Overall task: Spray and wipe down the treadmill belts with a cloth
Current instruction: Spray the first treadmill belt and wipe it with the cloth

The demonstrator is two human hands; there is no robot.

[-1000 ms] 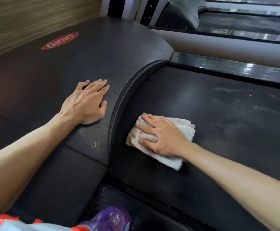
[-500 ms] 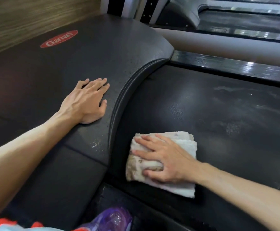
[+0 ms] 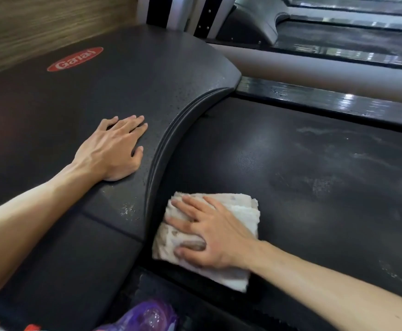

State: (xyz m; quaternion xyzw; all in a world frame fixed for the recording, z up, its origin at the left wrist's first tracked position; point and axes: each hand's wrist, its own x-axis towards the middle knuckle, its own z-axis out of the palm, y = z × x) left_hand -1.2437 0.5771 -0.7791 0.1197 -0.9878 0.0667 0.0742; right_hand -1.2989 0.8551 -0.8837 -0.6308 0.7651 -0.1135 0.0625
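My right hand (image 3: 215,231) lies flat with spread fingers on a folded, stained white cloth (image 3: 245,211), pressing it onto the black treadmill belt (image 3: 302,168) beside the curved edge of the motor cover. My left hand (image 3: 114,149) rests palm down, fingers straight, on the dark grey motor cover (image 3: 128,75), which carries a red oval logo (image 3: 75,59). Pale streaks and smears show on the belt to the right of the cloth. A purple spray bottle (image 3: 145,316) shows partly at the bottom edge.
A glossy black side rail (image 3: 326,101) borders the belt's far side. Beyond it stands another treadmill (image 3: 338,37) with a grey frame. A wood-look wall (image 3: 40,25) runs along the upper left. Droplets speckle the motor cover near the curved edge.
My right hand has slid the cloth toward me along the belt, then a little left against the motor cover's curved edge. My left hand has stayed in place.
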